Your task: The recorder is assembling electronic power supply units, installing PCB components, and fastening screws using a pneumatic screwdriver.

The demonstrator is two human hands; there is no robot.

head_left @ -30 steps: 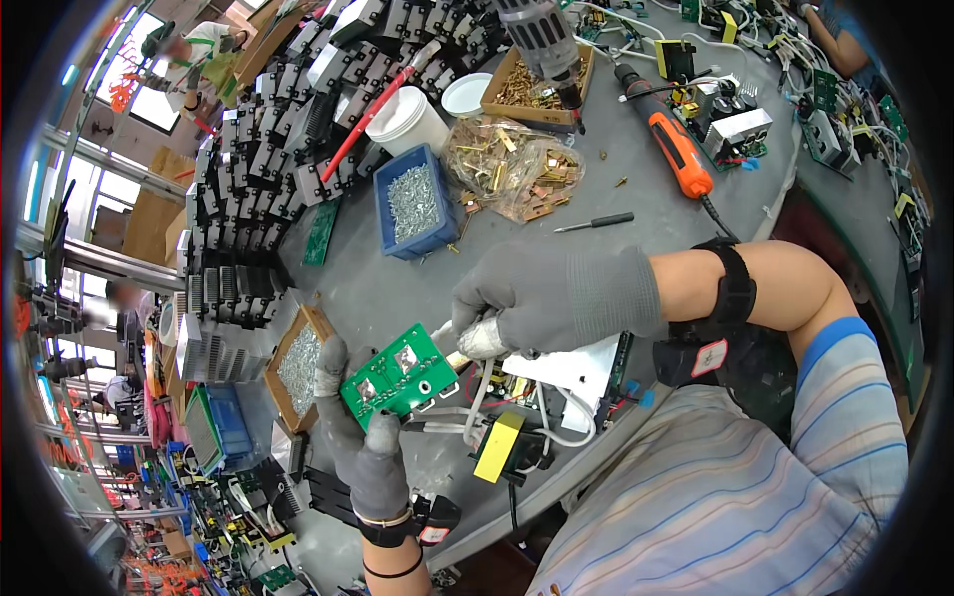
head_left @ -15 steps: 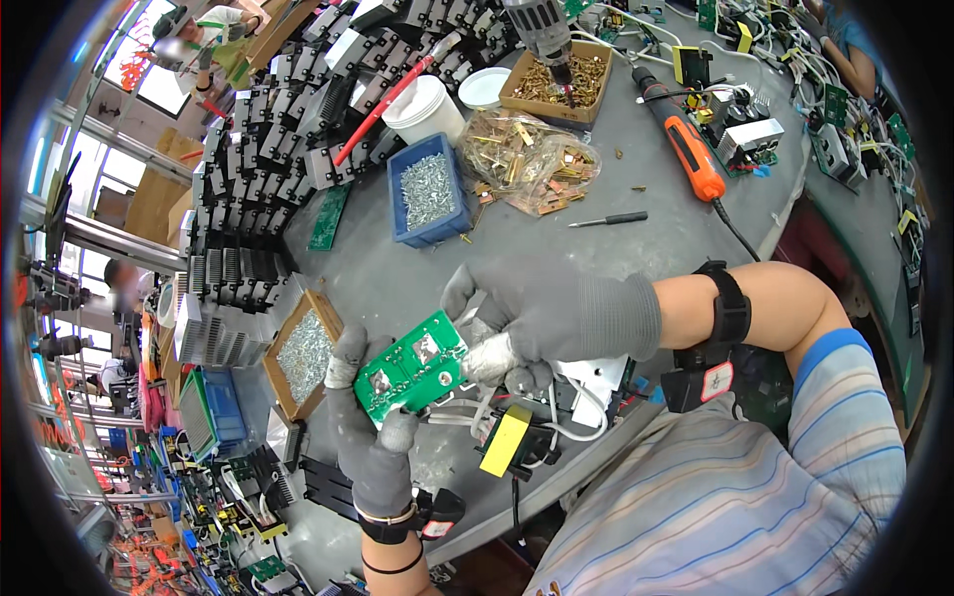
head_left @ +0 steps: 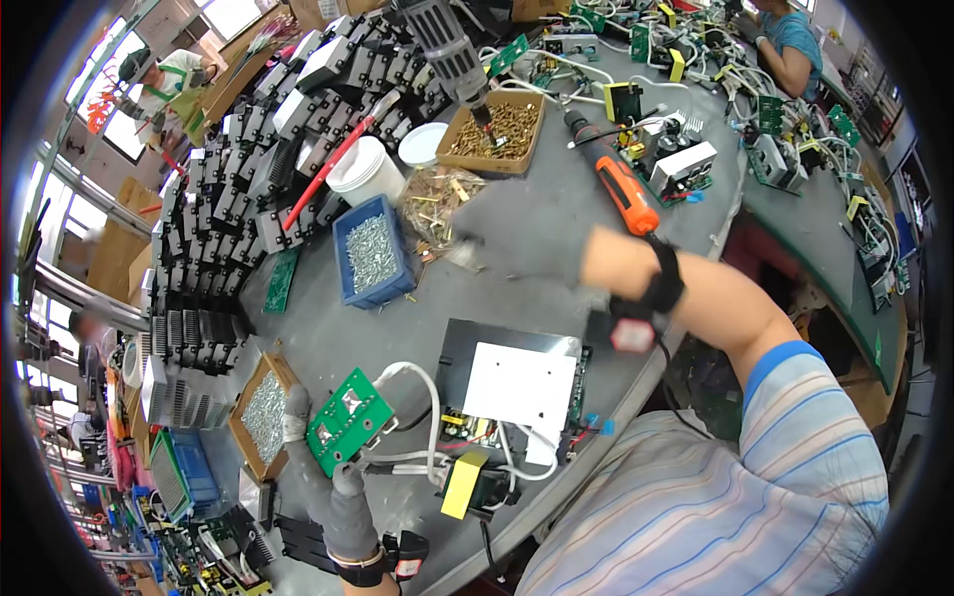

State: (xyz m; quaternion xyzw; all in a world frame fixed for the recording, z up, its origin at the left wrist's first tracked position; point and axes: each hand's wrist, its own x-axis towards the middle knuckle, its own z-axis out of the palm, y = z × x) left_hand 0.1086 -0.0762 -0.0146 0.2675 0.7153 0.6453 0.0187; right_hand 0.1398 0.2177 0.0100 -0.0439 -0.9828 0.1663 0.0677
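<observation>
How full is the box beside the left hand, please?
Not empty: silver parts spread across the box; their depth cannot be told.

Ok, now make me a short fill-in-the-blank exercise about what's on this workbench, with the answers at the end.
1. The left hand holds a circuit board whose colour is ____.
2. The right hand wears a glove whose colour is ____.
3. In the picture, the orange power tool lies to the ____ of the blue tub.
4. The bucket just beyond that tub is coloured ____.

Missing words: green; grey; right; white.
</observation>
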